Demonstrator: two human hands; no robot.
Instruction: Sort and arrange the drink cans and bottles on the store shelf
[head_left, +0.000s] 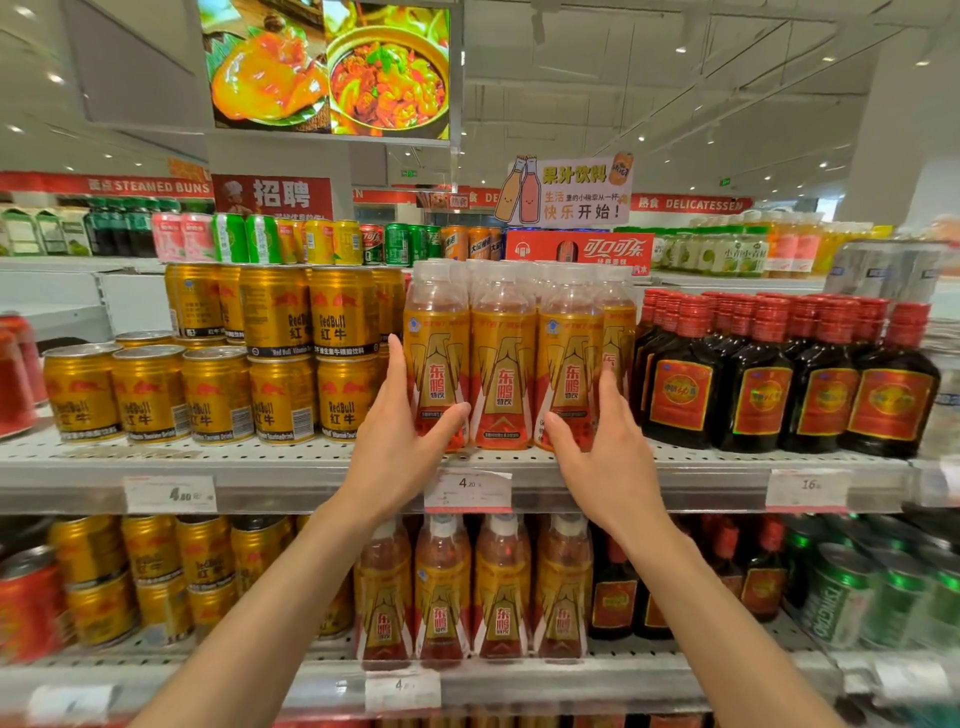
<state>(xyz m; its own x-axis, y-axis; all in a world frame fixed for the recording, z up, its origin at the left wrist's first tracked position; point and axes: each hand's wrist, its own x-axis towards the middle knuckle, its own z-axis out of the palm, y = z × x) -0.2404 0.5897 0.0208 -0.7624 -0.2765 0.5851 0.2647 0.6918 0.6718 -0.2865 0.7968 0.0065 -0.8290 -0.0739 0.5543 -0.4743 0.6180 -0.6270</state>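
Two hands bracketing the front row of orange bottles (503, 364) on the upper shelf (291, 470); left hand (402, 441) pressed flat to the outer side of the left end bottle (437, 358), thumb lying across its lower front; right hand (602, 441) likewise against the right end bottle (569, 364); fingers (399, 364) of both spread wide and straight, cupping rather than clamping, nothing lifted. Bottles upright, touching shoulder to shoulder, close to the shelf's front lip above the price tag (467, 488); stacked gold cans (283, 353) just left of the bottles, dark red-capped bottles (685, 379) just right. Likely risks: squeezing low on tall narrow bottles, tipping the middle one forward off the lip; sliding the row leftward, knocking the two-high cans; a sideways shove right, nudging the dark bottles; uneven pressure, skewing labels off front.
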